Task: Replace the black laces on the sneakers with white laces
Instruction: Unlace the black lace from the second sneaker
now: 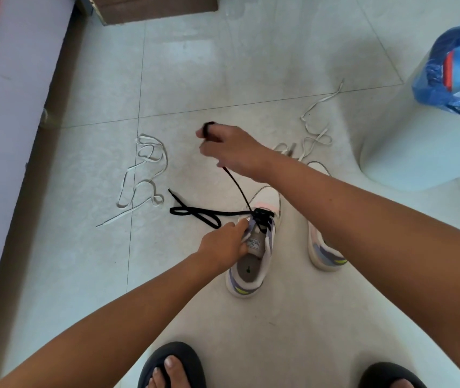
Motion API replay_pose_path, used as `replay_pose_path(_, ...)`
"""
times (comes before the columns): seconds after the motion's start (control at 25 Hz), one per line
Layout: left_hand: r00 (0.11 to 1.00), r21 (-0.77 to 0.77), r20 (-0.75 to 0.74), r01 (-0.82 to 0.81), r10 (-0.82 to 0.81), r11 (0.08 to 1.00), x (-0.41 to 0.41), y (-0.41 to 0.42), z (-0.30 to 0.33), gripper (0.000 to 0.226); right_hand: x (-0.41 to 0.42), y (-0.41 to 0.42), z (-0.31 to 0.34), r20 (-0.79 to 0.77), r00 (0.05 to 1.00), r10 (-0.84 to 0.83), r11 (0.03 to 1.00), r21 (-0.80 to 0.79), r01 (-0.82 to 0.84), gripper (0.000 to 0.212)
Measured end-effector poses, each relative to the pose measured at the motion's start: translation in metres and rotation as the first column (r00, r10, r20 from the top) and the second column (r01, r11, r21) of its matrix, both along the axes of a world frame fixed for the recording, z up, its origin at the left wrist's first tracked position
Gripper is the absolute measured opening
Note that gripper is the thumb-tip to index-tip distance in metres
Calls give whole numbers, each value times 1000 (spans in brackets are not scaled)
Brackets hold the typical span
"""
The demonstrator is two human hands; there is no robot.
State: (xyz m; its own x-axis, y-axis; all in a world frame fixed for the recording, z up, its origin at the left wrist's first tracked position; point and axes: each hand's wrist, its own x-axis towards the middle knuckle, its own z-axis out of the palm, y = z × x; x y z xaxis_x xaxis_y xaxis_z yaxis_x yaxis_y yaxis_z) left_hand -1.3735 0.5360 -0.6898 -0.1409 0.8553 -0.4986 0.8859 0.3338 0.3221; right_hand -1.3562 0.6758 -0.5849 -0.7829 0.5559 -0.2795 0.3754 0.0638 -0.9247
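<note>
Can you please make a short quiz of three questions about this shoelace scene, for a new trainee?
1. True or false: the right hand pulls the black lace up from the nearer sneaker.
2. What does the left hand hold? A) the sneaker's tongue area B) a white lace C) the bin
3. How many white laces lie on the floor?

Key
1. True; the lace is looped over a finger.
2. A
3. Two: the left white lace and the right white lace.

I count two sneakers point(251, 247) point(324, 247), two white laces point(142, 177) point(314, 130), one black lace point(195, 212), and one bin point(419, 141).
</note>
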Motion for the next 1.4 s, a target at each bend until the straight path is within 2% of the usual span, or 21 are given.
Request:
replay_pose_path(0.08,1000,10,12,-3,3,1000,-1,-2,-1,34,-6,1,-2,235,941,245,907,287,-308,29)
replay_pose_path(0.16,1000,11,13,3,-3,1000,-1,-4,-1,35,10,2,-21,451,840,301,784,384,-488,18)
replay_pose_path(0.28,1000,29,-15,14,-14,999,-1,-7,-2,35,57,-1,-60,563,812,155,827,375,-418,26)
replay_pose_path(0.36,999,30,-25,22,-21,999,0,-8,-4,34,91,-8,-83,613,789,42,887,340,-312,13)
replay_pose_path(0.48,998,-6,-62,-3,2,1000,4,-10,-9,33,114,-24,-102,643,765,16,971,173,-165,38)
replay_pose_path(0.56,992,-28,-123,-43,40,999,10,-12,-12,29,114,-31,-109,633,774,-21,981,164,-108,42)
replay_pose_path(0.64,980,-42,-194,-61,52,997,14,-13,-16,25,109,-35,-113,641,767,-29,968,208,-137,35)
replay_pose_path(0.76,962,-57,-272,-37,20,998,17,-14,-21,21,105,-41,-116,631,776,8,945,249,-212,12)
replay_pose_path(0.88,962,-62,-271,-39,21,997,17,-14,-25,21,105,-43,-118,627,777,63,881,332,-339,20)
replay_pose_path(0.92,964,-65,-266,-42,24,997,16,-14,-25,21,106,-42,-117,653,753,80,824,382,-419,23)
replay_pose_path(0.96,964,-78,-267,-38,16,996,16,-14,-26,21,108,-41,-114,692,715,99,705,458,-541,26)
replay_pose_path(1.04,952,-127,-302,8,-46,992,16,-14,-25,27,119,-35,-116,685,722,99,248,686,-684,26)
replay_pose_path(1.08,945,-149,-319,30,-77,988,17,-15,-25,30,123,-30,-113,658,749,72,32,749,-662,21)
replay_pose_path(1.12,941,-164,-325,39,-91,986,19,-15,-26,34,127,-26,-114,615,787,56,-108,787,-608,16)
replay_pose_path(1.16,941,-175,-325,40,-96,984,20,-15,-26,36,128,-23,-114,576,817,32,-158,810,-565,13)
replay_pose_path(1.2,939,-182,-329,41,-100,982,21,-15,-26,37,128,-25,-114,575,818,-2,-137,810,-570,12)
replay_pose_path(1.24,936,-182,-337,41,-102,982,22,-15,-26,37,126,-31,-114,577,815,-55,-12,815,-579,13)
replay_pose_path(1.28,936,-176,-340,36,-95,984,23,-15,-27,36,123,-38,-116,597,793,-122,236,793,-561,16)
replay_pose_path(1.32,939,-168,-335,27,-83,985,23,-14,-29,35,120,-44,-119,647,744,-166,554,685,-473,21)
replay_pose_path(1.36,942,-166,-328,18,-73,986,23,-14,-29,34,117,-50,-119,680,717,-154,815,498,-297,27)
replay_pose_path(1.4,944,-166,-322,13,-67,986,22,-14,-29,34,116,-55,-120,653,749,-107,950,291,-117,31)
